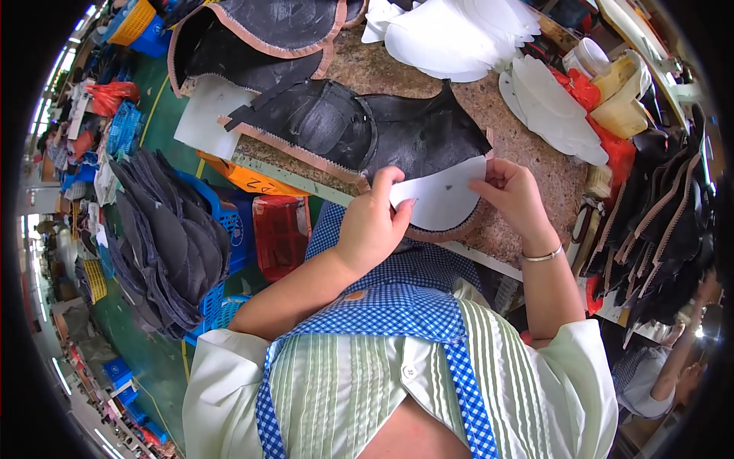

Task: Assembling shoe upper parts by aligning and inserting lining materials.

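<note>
A white, thin curved sheet (pixel 447 194) lies over the right lower part of a black shaped piece (pixel 417 134) with a brown zigzag-cut edge. My left hand (pixel 373 218) pinches the sheet's left end between thumb and fingers. At the sheet's upper right corner, my right hand (pixel 511 187) holds it with the thumb on top and the fingers curled behind. The black piece rests on the worn brown work surface (pixel 501 115), its lower edge reaching past the table's front edge. More black pieces (pixel 267 30) with brown trim lie at the far left.
White cut sheets lie in a pile (pixel 459 34) at the back, with another stack (pixel 550 107) at right. Black pieces (pixel 665 214) hang in a bundle on the right. Left of me, a blue basket (pixel 218 229) holds dark pieces, beside a red crate (pixel 281 233).
</note>
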`<state>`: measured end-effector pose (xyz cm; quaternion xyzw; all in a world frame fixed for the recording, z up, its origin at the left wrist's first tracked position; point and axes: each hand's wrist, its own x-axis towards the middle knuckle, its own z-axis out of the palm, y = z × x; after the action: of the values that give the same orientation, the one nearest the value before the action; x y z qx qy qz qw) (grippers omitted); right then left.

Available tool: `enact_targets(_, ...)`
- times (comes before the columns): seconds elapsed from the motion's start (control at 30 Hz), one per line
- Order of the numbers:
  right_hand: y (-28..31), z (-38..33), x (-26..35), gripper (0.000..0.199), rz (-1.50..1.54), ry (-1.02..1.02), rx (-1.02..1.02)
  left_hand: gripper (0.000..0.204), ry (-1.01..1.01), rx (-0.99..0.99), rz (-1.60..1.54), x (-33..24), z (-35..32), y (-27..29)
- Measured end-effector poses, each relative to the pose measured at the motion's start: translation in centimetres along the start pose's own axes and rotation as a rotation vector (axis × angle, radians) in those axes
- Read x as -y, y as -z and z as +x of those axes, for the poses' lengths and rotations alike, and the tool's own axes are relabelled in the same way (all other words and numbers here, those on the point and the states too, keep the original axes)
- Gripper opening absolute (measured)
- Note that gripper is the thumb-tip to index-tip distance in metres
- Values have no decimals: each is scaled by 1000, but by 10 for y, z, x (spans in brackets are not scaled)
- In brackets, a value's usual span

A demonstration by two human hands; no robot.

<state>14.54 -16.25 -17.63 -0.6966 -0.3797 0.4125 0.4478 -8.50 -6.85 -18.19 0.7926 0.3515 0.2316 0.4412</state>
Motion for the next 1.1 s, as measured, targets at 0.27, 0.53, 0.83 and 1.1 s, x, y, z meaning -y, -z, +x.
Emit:
enact_targets(0.27, 0, -3, 22, 44, -794, 353, -472, 33, -365, 135, 650, -29, 3, 26)
enact_targets(0.53, 51, 23, 5, 41, -569, 285, -674, 71, -421, 239, 621, 21, 23, 81)
enact_targets(0.83, 144, 100, -3, 44, -1067, 293, -514, 47, -553, 132, 392, 8, 24, 42)
enact_targets(1.1, 201, 141, -68, 37, 375, 12, -1040, 44, -606, 175, 445, 1, 34, 25)
